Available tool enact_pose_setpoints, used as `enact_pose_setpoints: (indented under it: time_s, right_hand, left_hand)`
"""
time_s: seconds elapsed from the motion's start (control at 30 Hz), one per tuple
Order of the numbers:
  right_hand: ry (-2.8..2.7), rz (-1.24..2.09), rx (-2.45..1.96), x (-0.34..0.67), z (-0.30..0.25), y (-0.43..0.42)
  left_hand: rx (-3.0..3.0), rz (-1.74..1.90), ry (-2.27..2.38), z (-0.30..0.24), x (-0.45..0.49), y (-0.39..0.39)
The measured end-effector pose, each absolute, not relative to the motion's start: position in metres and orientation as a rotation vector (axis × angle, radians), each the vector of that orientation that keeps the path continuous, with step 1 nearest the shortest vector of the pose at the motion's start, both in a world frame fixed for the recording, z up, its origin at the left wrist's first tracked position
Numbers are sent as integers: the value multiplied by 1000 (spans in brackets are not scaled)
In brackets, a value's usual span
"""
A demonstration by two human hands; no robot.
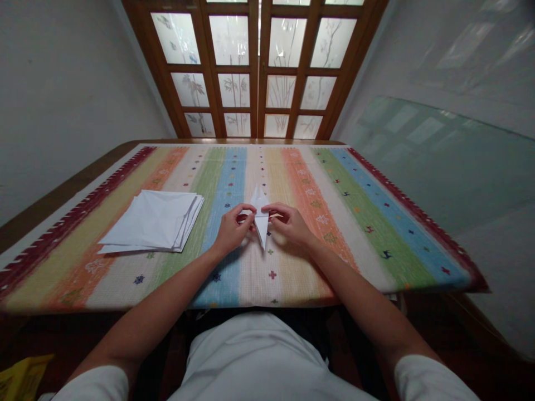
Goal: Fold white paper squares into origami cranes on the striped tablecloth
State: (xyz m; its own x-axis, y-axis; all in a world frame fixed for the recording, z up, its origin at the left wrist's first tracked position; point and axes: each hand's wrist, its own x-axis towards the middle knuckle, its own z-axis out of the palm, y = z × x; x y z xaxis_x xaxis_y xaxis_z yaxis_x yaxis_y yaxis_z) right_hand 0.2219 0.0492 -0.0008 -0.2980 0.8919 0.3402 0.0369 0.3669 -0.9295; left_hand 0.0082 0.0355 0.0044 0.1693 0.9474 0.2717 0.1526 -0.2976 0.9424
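Wooden-framed glass doors (257, 72) etched with plants are standing beyond the far edge of the tabletop (234, 141); a striped woven cloth (334, 223) is covering it, and a pale reflective sheet (434, 161) is filling the right side, though I cannot tell what it is. My left hand (232, 228) and right hand (290, 225) are meeting near the middle of the cloth, holding a pointed piece of folded white paper (261, 220) upright between them, its lower tip just above the cloth; my fingers (246, 210) are curling in and pinching it from both sides, but my fingertips are hidden behind the paper, so I cannot tell exactly where they are pressing. A stack of white paper sheets (150, 223) is lying flat on the cloth, just beyond my left hand without touching it; I cannot count the sheets. A yellow object (23, 379) is showing at the bottom left, cut off by the frame; I cannot make out what it is.
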Motion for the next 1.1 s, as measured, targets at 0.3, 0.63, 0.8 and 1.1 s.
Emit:
enact_pose_setpoints:
  time_s: [0.3,0.63,0.8,1.1]
  right_hand:
    - [-1621,1183,-828,226,-2,53]
    - [-1437,1198,-879,213,-4,48]
    - [-1467,1137,-890,210,-2,46]
    - [-1811,784,-807,212,5,40]
  left_hand:
    - [1617,1207,966,7,5,34]
    - [1651,1284,1104,5,9,35]
    - [1849,1277,1147,10,11,32]
    - [1806,1207,1013,7,11,32]
